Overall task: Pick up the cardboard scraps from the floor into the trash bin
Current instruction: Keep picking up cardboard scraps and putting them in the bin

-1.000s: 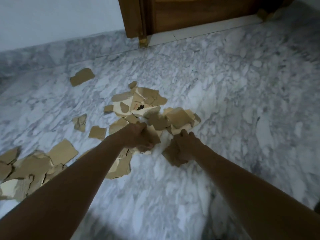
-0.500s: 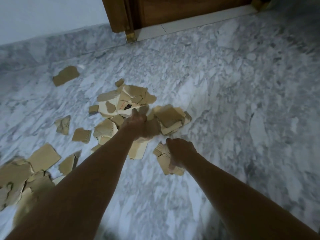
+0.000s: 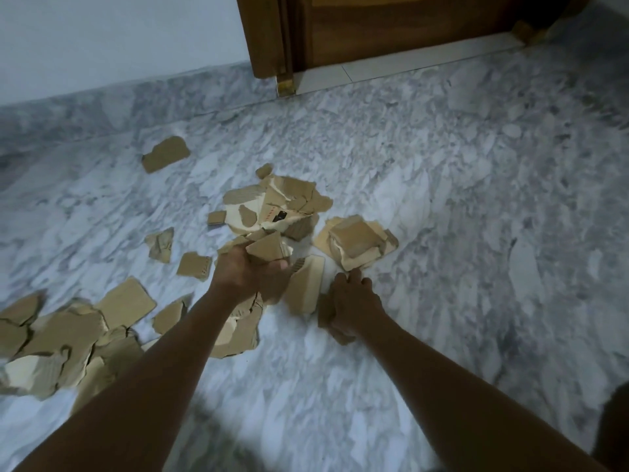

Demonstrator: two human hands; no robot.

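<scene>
Torn brown cardboard scraps lie scattered over the marble floor. My left hand (image 3: 250, 272) grips a bunch of scraps (image 3: 267, 248) just above the floor at mid frame. My right hand (image 3: 354, 299) is to its right, its fingers curled round a few scraps (image 3: 326, 313) that show under its palm. A pale scrap (image 3: 306, 287) lies between the two hands. A stacked pile (image 3: 355, 241) sits just beyond my right hand, and a bigger heap (image 3: 275, 207) lies beyond my left. No trash bin is in view.
A large heap of scraps (image 3: 58, 342) lies at the left edge, with single pieces (image 3: 165, 158) (image 3: 160, 243) farther out. A wooden door and frame (image 3: 340, 32) stand at the back, beside a white wall (image 3: 102, 39). A dark object (image 3: 616, 427) shows at the right edge.
My left hand has pulled back a little with more scraps bunched in it. My right hand has moved forward toward the stacked pile, still holding its scraps. The camera has shifted.
</scene>
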